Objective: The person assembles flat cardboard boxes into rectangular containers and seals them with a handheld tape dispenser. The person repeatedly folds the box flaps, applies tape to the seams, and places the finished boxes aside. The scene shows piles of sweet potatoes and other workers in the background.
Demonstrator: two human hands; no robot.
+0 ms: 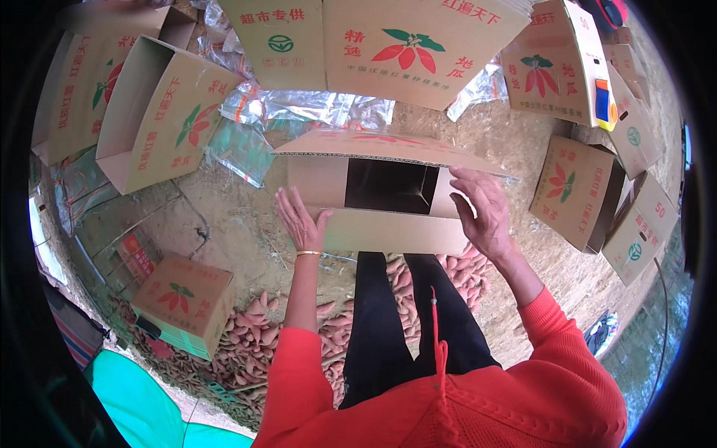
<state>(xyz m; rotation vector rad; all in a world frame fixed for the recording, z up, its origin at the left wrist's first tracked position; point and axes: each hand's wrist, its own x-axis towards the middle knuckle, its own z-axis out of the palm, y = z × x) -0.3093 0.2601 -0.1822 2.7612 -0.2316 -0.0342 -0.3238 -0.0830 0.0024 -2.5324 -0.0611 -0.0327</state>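
The box (396,231) lies between the hands, just beyond the legs (377,328). The left hand (301,222) is flat with fingers spread at one end; the right hand (482,209) curves loosely at the other, gripping nothing. It seems best to press both end flaps (317,181) level before folding the far flap (373,147), keeping fingertips clear of the crease.

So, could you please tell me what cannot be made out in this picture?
Head view: carton between left hand and right hand; shadow hides most of its inside.
Head view: sweet potato pile, partly covered by the black trousers.
Head view: large carton ahead, cut off by the upper edge.
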